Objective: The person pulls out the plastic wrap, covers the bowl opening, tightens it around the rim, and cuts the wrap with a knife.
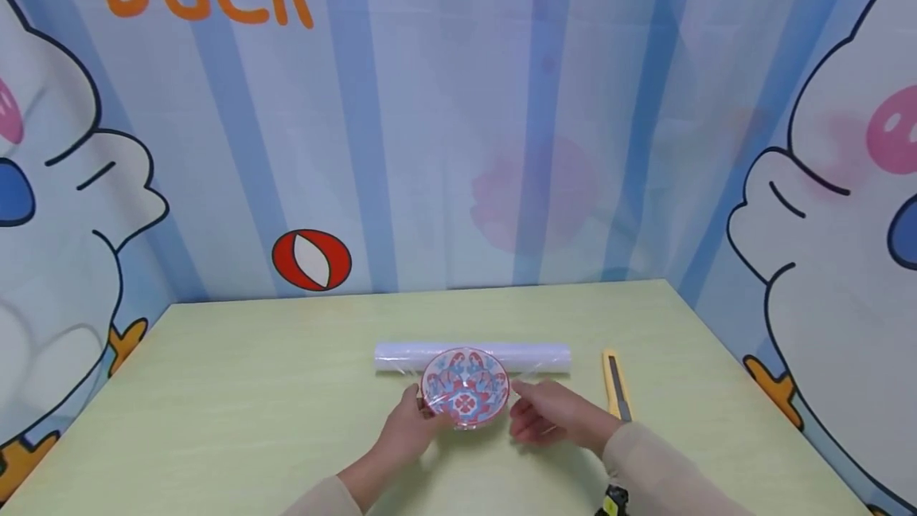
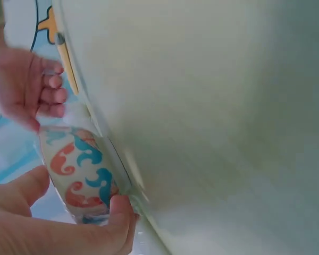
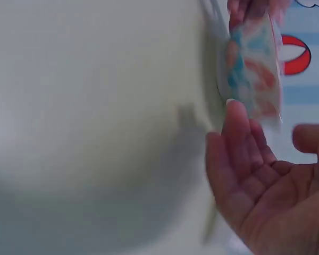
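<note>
Left hand (image 1: 404,427) grips patterned bowl (image 1: 466,388); right hand (image 1: 548,412) loose beside it

Left thumb and fingers pinch the bowl's near-left side. Right fingers relaxed, slightly bent, thumb held apart, tips just beside the bowl's right edge; cannot tell whether they touch. Bowl sits between both hands, its red, blue and white inside facing the head camera, scrollwork on the outer wall. Cannot tell if its base meets the tabletop (image 1: 272,388). Clear film (image 1: 521,375) glints at the bowl's sides. White roll (image 1: 553,357) lies crosswise just behind. Yellow cutter (image 1: 612,381) rests right of the roll, near the right forearm
</note>
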Demonstrator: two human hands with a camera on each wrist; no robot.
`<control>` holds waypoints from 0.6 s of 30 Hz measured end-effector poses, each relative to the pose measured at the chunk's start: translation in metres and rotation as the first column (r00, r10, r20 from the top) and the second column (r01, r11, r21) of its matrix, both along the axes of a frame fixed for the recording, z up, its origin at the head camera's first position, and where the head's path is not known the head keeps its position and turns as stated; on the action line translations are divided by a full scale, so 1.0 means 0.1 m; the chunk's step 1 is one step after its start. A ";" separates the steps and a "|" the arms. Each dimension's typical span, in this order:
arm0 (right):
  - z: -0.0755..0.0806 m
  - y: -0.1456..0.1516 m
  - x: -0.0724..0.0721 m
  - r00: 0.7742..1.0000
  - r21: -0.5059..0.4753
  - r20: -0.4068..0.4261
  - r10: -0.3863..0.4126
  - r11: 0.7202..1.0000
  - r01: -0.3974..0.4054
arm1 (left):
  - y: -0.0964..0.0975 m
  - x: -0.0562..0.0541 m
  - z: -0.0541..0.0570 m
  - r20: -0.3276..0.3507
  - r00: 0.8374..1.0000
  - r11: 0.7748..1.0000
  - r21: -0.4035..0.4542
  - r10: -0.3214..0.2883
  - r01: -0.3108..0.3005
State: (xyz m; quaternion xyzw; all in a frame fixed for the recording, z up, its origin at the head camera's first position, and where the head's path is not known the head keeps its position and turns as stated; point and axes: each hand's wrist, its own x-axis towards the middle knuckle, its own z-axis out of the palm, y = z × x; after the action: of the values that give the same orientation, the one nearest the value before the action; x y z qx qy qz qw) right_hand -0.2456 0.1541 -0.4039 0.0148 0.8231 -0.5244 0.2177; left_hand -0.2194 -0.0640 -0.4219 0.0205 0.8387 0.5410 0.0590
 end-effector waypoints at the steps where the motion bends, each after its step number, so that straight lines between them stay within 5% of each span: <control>1: 0.04 0.05 -0.03 0.998 0.110 -0.054 0.013 0.994 -0.007 | 0.00 0.02 -0.01 -0.014 1.000 1.000 0.019 -0.015 0.015; 3: 0.10 0.18 -0.11 0.978 0.315 -0.204 0.053 0.949 0.014 | 0.02 0.06 -0.02 -0.043 0.998 0.998 0.055 -0.037 0.040; 6: 0.15 0.35 -0.26 0.897 0.518 -0.417 0.149 0.849 0.100 | 0.10 0.08 -0.02 -0.064 0.998 0.997 0.080 -0.004 0.009; 10: 0.09 0.45 -0.39 0.795 0.665 -0.535 0.286 0.723 0.187 | 0.24 0.07 -0.04 -0.079 0.990 0.993 0.039 0.114 -0.111; 12: 0.03 0.45 -0.42 0.782 0.720 -0.525 0.337 0.665 0.197 | 0.30 0.06 -0.05 -0.081 0.983 0.987 0.017 0.163 -0.162; 18: -0.10 0.33 -0.51 0.765 0.779 -0.475 0.435 0.613 0.135 | 0.35 0.07 -0.04 -0.073 0.978 0.980 0.044 0.196 -0.193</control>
State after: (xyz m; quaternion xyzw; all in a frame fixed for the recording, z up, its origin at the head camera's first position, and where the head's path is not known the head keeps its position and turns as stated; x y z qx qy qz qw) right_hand -0.2966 0.1867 -0.4137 -0.1416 0.9863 -0.0686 -0.0500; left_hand -0.2129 -0.0290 -0.4256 -0.0397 0.8284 0.5581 -0.0270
